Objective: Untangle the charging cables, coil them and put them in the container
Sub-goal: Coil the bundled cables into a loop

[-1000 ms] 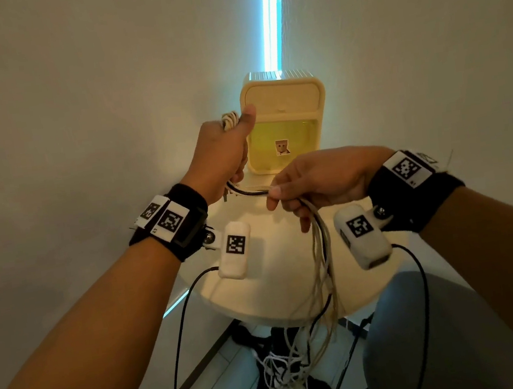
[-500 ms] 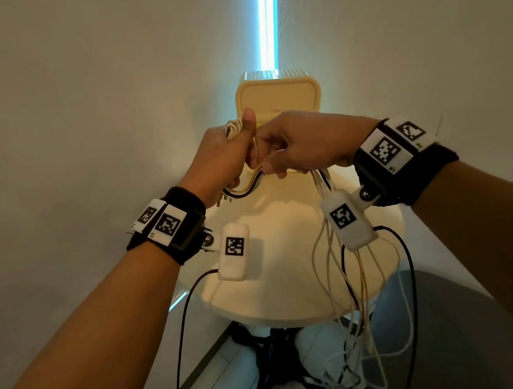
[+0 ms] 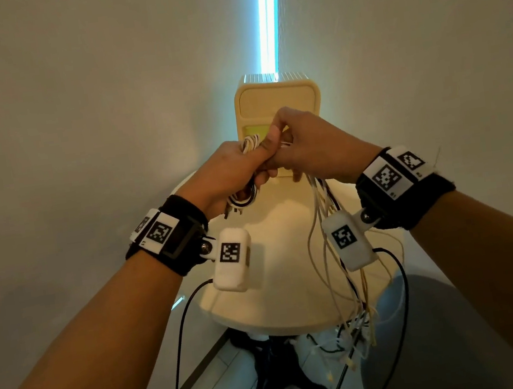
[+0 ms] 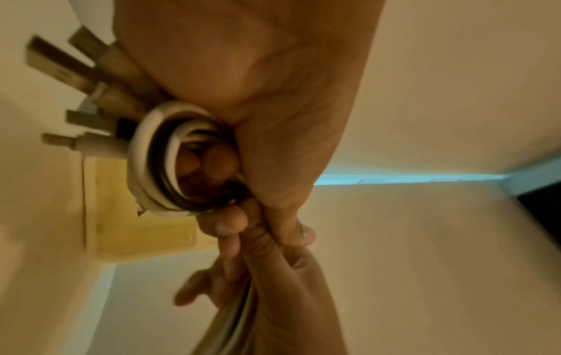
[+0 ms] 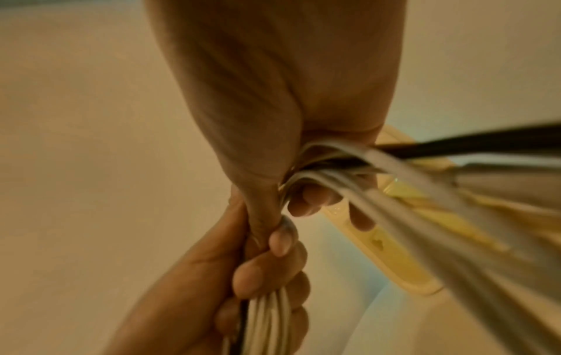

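Observation:
My left hand (image 3: pixel 229 171) grips a coil of white and black charging cables (image 3: pixel 250 143); loops (image 4: pixel 158 163) and several plug ends (image 4: pixel 75 100) stick out below the fist. My right hand (image 3: pixel 304 145) touches the left one and grips the same bundle. From it the loose cable strands (image 3: pixel 331 249) hang over the table edge down to a tangle of ends (image 3: pixel 358 331). In the right wrist view the cables (image 5: pixel 364 173) stream out of the fist, blurred. The cream container (image 3: pixel 277 100) with a yellow front stands just behind both hands.
A small round cream table (image 3: pixel 278 273) on a dark pedestal (image 3: pixel 272 371) stands in a corner between two pale walls. A bright light strip (image 3: pixel 266 16) runs up the corner. The black wrist-camera leads (image 3: pixel 181 328) hang beneath my arms.
My right hand rose from low over the table to meet my left hand, carrying the strands up. The hanging cables swung to the right.

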The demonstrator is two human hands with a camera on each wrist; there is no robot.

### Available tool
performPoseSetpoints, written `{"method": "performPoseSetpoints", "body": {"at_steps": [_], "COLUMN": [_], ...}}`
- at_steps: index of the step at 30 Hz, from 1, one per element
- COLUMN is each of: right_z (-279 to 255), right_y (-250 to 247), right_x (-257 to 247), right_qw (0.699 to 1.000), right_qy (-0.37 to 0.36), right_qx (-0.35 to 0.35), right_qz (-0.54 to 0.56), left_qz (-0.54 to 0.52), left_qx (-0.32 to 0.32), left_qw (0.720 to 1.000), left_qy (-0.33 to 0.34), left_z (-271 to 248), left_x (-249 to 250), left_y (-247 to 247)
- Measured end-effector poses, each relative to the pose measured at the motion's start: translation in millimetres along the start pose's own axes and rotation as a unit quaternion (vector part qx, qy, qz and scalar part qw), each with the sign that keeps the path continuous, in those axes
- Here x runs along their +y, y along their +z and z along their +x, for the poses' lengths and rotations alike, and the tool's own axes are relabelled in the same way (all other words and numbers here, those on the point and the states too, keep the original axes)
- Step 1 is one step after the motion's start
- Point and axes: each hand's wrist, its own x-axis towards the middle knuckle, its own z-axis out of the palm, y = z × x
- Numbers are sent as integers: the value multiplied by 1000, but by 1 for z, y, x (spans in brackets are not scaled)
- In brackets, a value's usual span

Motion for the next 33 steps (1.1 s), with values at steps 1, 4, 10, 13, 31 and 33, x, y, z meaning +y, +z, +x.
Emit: {"method": "performPoseSetpoints", "body": {"at_steps": [1,4,10,13,31,33], "right_z": [-2,-9,-16,-21,-16,-16], "right_y": [-1,-8,-20,-31,-1,4], "right_x": [0,2,9,12,19,14], "right_qw": [999,987,976,963,993,993], "right_qy": [3,12,-6,-3,-29,-32], "right_qx": [-13,-37,-74,-100,4,10], "right_qz": [50,153,205,249,-112,-116], "left_qz": [-13,-45,-26,-30,-198,-227], "left_qx": [4,9,-11,5,40,62], "left_qw": [1000,999,999,999,979,972], "left_qy": [4,21,47,42,-10,-16], "left_z": [0,-2,-1,1,-1,-2], "left_x": [2,11,19,16,8,10], "left_y": [1,5,14,7,12,13]}}
